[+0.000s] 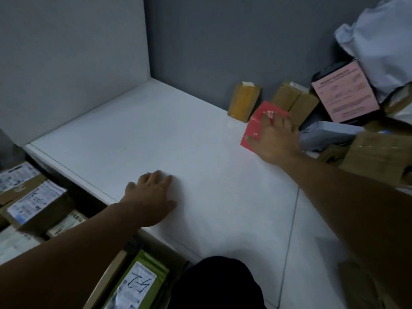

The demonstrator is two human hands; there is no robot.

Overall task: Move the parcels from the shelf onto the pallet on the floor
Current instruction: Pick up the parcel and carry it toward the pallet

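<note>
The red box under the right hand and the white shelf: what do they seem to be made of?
The red box looks like thin cardboard: smooth printed faces, sharp folded edges. The white shelf seems laminated board: smooth, faintly reflecting the yellowish parcel; its core is hidden.

The shelf [156,134] was a smooth white board with a faint sheen; the wall [223,41] behind its back edge was matt grey; the red box [256,121] near that edge looked like smooth card, slightly glossy; the brown parcels [244,101] against the back edge were cardboard under shiny clear tape; toward the right back corner a black box [344,94] bore a matt pink paper label, and the pale bag [383,41] above it was crinkled plastic film; below the left front edge lay matt cartons [33,201] with white paper labels, and a glossy green plastic pouch [136,284].
</note>
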